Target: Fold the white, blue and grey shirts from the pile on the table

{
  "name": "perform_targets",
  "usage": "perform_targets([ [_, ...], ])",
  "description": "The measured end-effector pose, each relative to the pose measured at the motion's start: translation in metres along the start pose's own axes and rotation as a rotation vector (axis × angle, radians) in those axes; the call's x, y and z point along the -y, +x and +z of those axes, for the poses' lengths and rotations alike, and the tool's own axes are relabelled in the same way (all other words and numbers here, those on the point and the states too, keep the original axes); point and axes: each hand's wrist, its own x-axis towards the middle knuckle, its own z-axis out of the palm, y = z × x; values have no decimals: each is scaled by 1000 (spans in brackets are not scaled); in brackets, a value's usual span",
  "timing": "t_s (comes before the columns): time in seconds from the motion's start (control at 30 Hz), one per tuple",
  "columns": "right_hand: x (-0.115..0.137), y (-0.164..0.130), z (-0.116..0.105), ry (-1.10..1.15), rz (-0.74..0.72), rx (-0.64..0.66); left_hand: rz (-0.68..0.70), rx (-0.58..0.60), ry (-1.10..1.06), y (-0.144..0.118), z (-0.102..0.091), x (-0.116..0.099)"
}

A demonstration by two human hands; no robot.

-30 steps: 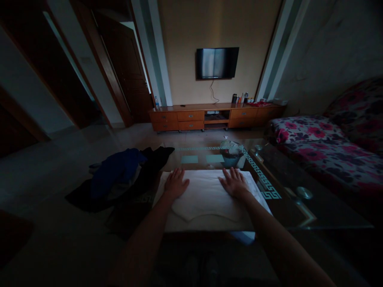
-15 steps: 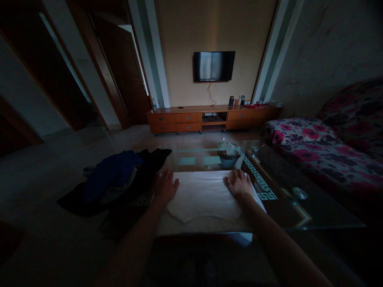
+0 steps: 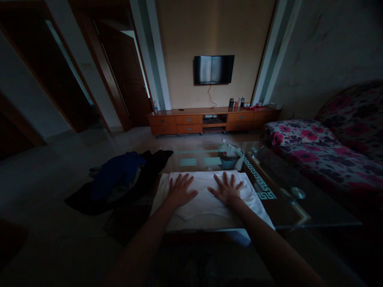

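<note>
A folded white garment (image 3: 203, 205), perhaps a shirt, lies flat on the glass coffee table (image 3: 323, 213) right in front of me. My left hand (image 3: 181, 190) rests palm down on its left part, fingers spread. On the right part lies my right hand (image 3: 228, 189), also flat with its fingers apart. Neither hand grips the cloth. Left of the garment is a heap of dark clothes, with a blue garment (image 3: 115, 173) on top of a black one (image 3: 79, 201).
Beyond the garment, a basket (image 3: 229, 162) shows by the table's far side. A wooden TV cabinet (image 3: 190, 119) holding bottles stands by the wall, under a television (image 3: 214, 69). To the right is a floral sofa (image 3: 317, 149).
Both hands have moved inward from the garment's side edges onto its middle, and their fingers have spread. The garment's sides now show more fully. My view has shifted slightly.
</note>
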Motion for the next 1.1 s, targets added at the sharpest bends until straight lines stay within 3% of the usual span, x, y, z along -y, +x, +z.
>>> perform_targets([
  [0.13,3,-6,-4,-18,-23,-84,21,-84,39,-3,-6,-6],
  [0.23,11,-14,-3,-27,-86,-149,145,-146,50,-9,-8,-17],
  [0.3,15,-19,0,-8,-130,-81,179,-108,13,-13,-6,-21],
  [0.4,20,-21,1,13,-133,25,125,-25,-31,-16,-1,-21],
  [0.57,19,-16,-5,74,-137,-2,143,-10,-20,-15,0,-15],
  [0.67,5,-15,-9,137,-111,-79,74,-108,19,-17,-2,-10],
  [0.77,-22,-21,-7,43,-26,-125,-42,-182,67,-25,-4,2],
  [0.87,-50,-32,0,-33,47,-105,-110,-121,76,-37,-3,19],
  [0.97,-66,-39,6,-23,38,-95,-81,-60,70,-45,-1,34],
  [1.1,-66,-31,3,-14,34,-109,-62,-137,87,-42,-3,38],
])
